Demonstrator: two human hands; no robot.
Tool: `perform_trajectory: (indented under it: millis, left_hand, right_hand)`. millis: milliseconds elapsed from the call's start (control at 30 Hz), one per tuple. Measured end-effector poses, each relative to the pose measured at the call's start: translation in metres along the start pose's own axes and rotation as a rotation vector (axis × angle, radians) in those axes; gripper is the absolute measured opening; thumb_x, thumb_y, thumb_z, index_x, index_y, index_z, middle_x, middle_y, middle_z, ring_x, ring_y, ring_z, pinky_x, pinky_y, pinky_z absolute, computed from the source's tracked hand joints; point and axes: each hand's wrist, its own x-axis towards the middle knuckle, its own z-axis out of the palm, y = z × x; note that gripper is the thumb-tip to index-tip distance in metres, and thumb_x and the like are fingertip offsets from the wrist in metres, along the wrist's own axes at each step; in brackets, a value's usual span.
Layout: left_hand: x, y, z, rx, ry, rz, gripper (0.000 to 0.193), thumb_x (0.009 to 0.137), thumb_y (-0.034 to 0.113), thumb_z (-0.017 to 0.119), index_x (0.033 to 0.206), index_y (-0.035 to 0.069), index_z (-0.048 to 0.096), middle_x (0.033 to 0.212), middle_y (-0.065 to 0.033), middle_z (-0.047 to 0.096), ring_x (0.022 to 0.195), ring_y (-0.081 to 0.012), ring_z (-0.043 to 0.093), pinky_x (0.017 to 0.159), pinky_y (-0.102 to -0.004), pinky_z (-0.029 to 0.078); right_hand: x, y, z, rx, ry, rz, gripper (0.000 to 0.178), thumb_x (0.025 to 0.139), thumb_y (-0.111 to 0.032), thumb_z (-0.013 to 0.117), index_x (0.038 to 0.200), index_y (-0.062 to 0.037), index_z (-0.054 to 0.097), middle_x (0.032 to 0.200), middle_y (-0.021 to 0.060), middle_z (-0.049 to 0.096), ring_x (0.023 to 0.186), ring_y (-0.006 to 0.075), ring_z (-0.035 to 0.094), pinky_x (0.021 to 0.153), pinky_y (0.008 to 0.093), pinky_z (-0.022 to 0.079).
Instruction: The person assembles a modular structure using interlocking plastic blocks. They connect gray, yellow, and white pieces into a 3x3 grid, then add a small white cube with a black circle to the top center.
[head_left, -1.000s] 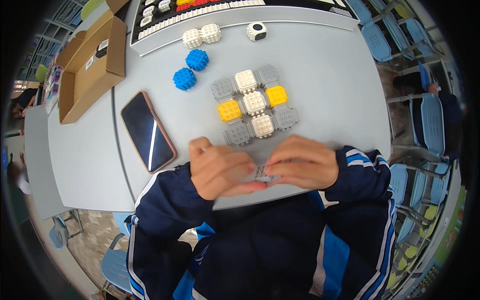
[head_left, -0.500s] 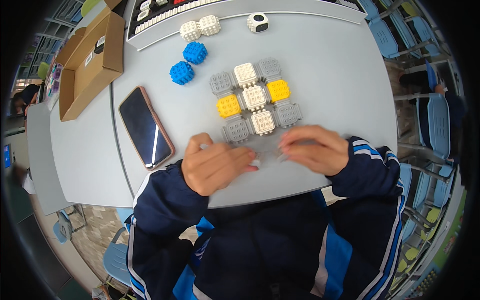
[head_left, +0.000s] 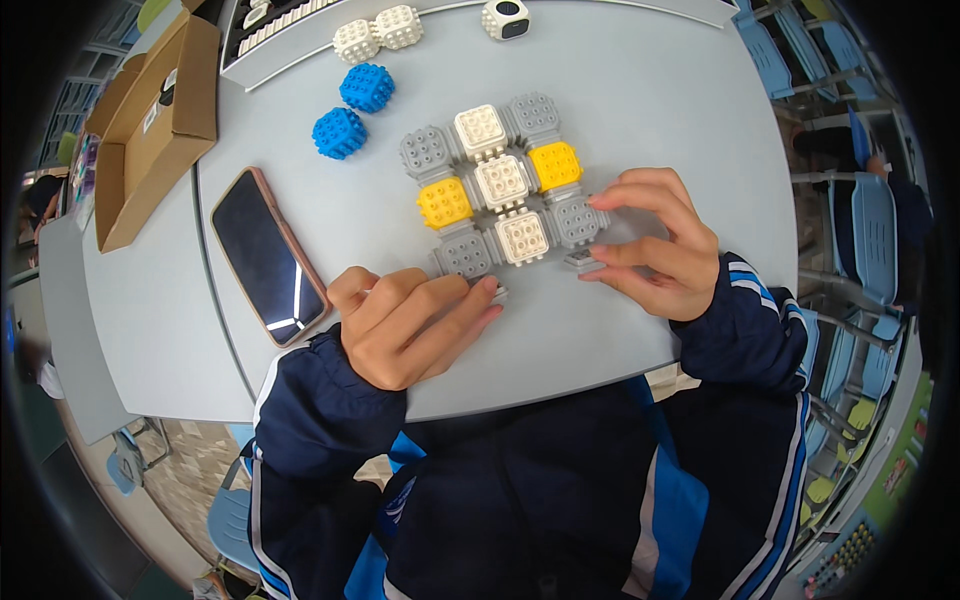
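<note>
A joined group of studded cube blocks lies on the table: grey ones at the corners, cream-white blocks (head_left: pixel 502 182) down the middle, a yellow block (head_left: pixel 444 204) at the left and another yellow block (head_left: pixel 555 165) at the right. My left hand (head_left: pixel 415 325) is closed at the near left corner, pinching a small light-grey connector piece (head_left: pixel 501 292) mostly hidden by the fingers. At the near right corner, my right hand (head_left: pixel 660 245) grips a small flat grey connector piece (head_left: pixel 582 261) with its lower fingertips. Its forefinger touches the side of the grey corner block (head_left: pixel 577 220).
Two blue blocks (head_left: pixel 367 88), a joined white pair (head_left: pixel 378 34) and a white block with a black face (head_left: pixel 506 19) lie farther back. A phone (head_left: pixel 268 255) is left of my left hand. Beyond are an open cardboard box (head_left: pixel 160 140) and a parts tray (head_left: pixel 300 45).
My hands have moved apart from in front of the blocks. The right hand has gone up to the right corner block, its forefinger now raised against it. The whole view has shifted slightly.
</note>
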Motion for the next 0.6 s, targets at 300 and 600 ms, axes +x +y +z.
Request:
perform_trajectory:
  millis: [300, 600]
  left_hand:
    - [0.005, -0.002, 0.002, 0.027, 0.016, -0.005, 0.039, 0.064, 0.019, 0.089, 0.101, 0.018, 0.078, 0.09, 0.0083, 0.064, 0.074, -0.0092, 0.055, 0.077, -0.0328, 0.03]
    - [0.002, -0.001, 0.001, -0.008, -0.031, -0.049, 0.041, 0.064, 0.018, 0.091, 0.104, 0.016, 0.08, 0.095, 0.0041, 0.066, 0.083, -0.0141, 0.053, 0.086, -0.0356, 0.031]
  right_hand:
    - [-0.002, 0.004, 0.008, 0.077, 0.007, 0.15, 0.029, 0.07, -0.002, 0.086, 0.096, -0.0038, 0.073, 0.126, 0.0158, 0.065, 0.111, 0.0301, 0.064, 0.09, 0.037, 0.055]
    - [0.0, 0.001, 0.008, 0.0, -0.062, 0.133, 0.054, 0.073, -0.003, 0.085, 0.125, -0.0088, 0.071, 0.122, 0.012, 0.06, 0.105, 0.0269, 0.062, 0.087, 0.0359, 0.055]
